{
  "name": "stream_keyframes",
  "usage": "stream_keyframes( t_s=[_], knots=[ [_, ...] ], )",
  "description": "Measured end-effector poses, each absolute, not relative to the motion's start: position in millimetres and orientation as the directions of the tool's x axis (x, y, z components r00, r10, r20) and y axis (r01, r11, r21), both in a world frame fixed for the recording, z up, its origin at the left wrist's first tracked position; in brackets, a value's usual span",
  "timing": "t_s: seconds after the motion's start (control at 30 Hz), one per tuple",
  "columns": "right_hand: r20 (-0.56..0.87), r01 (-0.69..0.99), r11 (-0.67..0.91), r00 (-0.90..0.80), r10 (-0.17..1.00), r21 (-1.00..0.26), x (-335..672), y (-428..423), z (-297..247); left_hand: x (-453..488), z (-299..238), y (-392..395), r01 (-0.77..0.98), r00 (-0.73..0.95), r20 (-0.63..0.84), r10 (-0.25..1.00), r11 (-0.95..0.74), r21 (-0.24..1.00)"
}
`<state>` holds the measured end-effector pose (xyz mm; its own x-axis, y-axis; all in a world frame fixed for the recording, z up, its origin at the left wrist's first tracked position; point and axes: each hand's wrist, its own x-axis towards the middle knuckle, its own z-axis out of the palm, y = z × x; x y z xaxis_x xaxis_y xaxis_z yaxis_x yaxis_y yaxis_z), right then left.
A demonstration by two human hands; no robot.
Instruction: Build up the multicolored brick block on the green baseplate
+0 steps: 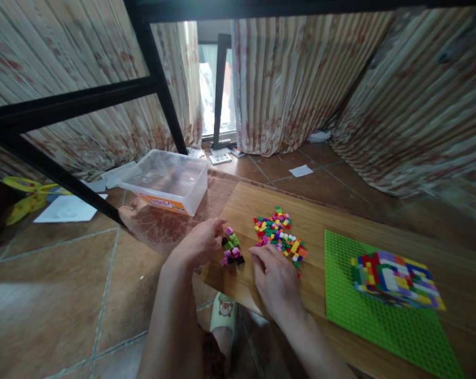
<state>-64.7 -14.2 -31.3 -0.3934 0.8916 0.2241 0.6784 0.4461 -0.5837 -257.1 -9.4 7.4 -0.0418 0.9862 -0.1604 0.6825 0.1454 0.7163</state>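
My left hand (204,241) is at the left edge of the wooden table, fingers curled together beside a small group of pink, lime green and black toy bricks (232,242). Whether a brick is between its fingertips cannot be made out. My right hand (276,281) rests at the near side of a loose pile of small multicoloured bricks (275,227). Its thumb and fingers are drawn together, and anything they hold is too small or hidden to see. To the right, a block built of mixed-colour bricks (394,279) stands on a green studded baseplate (340,295).
A clear plastic box (198,192) with an orange label stands beyond my left hand, on a brown patterned cover (162,231). The wooden table (238,284) runs off to the right. A black metal frame (159,89) crosses in front of striped curtains (293,79).
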Motion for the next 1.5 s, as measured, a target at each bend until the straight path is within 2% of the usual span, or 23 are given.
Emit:
stream_keyframes(
  t_s=[0.27, 0.73, 0.93, 1.07, 1.23, 1.5],
  knots=[
    [0.256, 0.588, 0.589, -0.553, 0.793, -0.554, -78, -20, -40, -260, 5, -12, 0.684, -0.026, -0.179, 0.983, 0.148, 0.714],
    [0.261, 0.805, 0.473, -0.400, 0.878, -0.357, -56, -2, -38, -253, 7, -14, 0.572, -0.029, -0.277, 0.960, 0.243, 0.783],
    [0.357, 0.832, 0.444, -0.325, 0.876, -0.331, -52, -1, -32, -248, 5, -7, 0.801, -0.072, -0.115, 0.991, 0.126, 0.586],
    [0.414, 0.786, 0.516, -0.367, 0.833, -0.341, -54, -3, -37, -231, 7, 1, 0.834, -0.001, -0.019, 1.000, 0.011, 0.552],
    [0.394, 0.783, 0.525, -0.390, 0.832, -0.333, -48, -2, -47, -208, 8, 6, 0.886, 0.099, -0.072, 0.993, -0.055, 0.461],
    [0.397, 0.772, 0.498, -0.345, 0.850, -0.395, -20, 5, -42, -207, 5, 6, 0.921, 0.076, -0.112, 0.991, -0.027, 0.388]
  ],
)
